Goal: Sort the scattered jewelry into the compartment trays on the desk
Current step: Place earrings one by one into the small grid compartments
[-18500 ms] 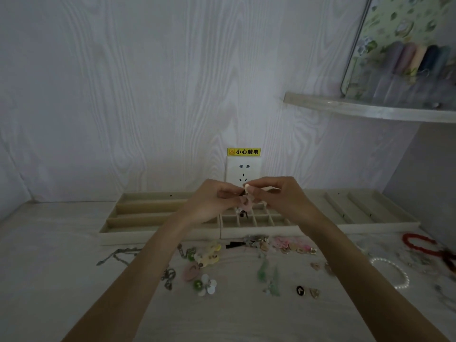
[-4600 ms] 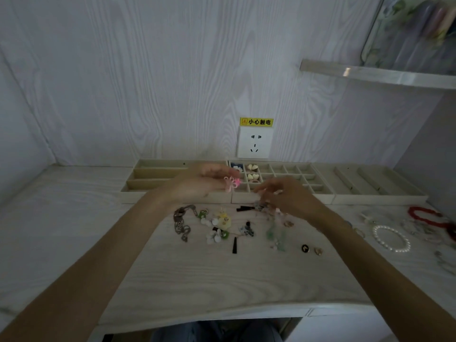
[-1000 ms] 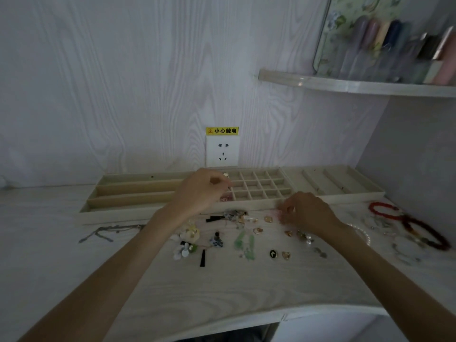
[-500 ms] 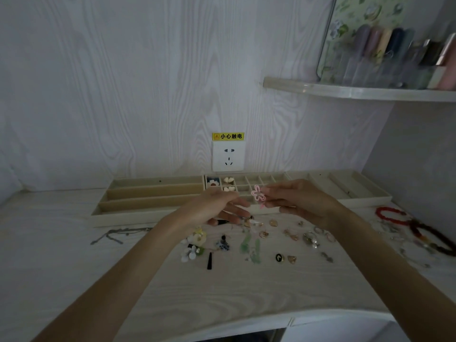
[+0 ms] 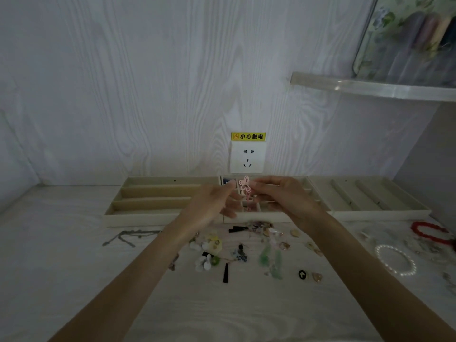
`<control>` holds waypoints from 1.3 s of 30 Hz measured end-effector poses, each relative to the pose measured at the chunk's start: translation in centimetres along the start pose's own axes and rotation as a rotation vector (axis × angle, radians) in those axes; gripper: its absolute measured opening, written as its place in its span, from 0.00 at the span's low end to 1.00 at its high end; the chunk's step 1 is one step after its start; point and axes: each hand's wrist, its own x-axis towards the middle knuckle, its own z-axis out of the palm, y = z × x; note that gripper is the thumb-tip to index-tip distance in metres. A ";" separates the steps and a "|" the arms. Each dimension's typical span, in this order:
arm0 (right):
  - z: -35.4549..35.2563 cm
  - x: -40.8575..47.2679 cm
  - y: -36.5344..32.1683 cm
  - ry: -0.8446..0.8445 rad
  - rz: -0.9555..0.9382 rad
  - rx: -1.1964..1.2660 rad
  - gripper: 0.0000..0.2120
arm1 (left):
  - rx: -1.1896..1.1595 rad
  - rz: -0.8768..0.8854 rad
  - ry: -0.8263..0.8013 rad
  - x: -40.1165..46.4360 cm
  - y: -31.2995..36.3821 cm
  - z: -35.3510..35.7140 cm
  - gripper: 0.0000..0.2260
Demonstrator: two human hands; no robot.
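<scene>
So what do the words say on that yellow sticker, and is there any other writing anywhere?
"小心触电", after a small warning triangle, on the yellow sticker stuck on the wall just above the white socket.
The black oval charm on the desk bears a pale mark, too small to read.
No other writing shows.

Right hand (image 5: 283, 196) pinching pink earring (image 5: 245, 186) above grid tray (image 5: 306, 191); left hand (image 5: 212, 206) just beside, fingers straight. Long tray (image 5: 148, 206) left, ridged tray (image 5: 370, 201) right. Loose jewelry (image 5: 246, 250) near; pearl bracelet (image 5: 394, 260), red bracelet (image 5: 429, 232) far right.
</scene>
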 end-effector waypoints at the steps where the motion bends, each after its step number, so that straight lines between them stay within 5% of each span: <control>1: 0.0 0.3 -0.1 -0.004 0.009 -0.029 0.09 | 0.034 0.072 0.060 0.4 0.0 -0.3 0.19; 6: 0.2 1.6 -0.4 -0.054 0.055 -0.114 0.10 | 0.006 0.108 -0.010 2.9 0.6 -1.5 0.12; 16: -1.7 2.1 -0.3 -0.242 0.227 0.399 0.16 | -0.056 0.274 0.030 5.0 1.0 -1.1 0.08; 22: -2.8 2.5 -0.5 -0.079 0.191 0.115 0.12 | 0.152 0.229 -0.020 5.1 -0.2 -0.7 0.08; 31: -2.0 3.7 -0.2 -0.092 -0.028 -0.506 0.16 | 0.351 0.207 0.027 5.5 -1.8 1.4 0.05; 39: -1.4 4.3 0.4 -0.087 -0.110 -0.676 0.15 | 0.587 0.177 0.021 6.1 -1.1 2.1 0.06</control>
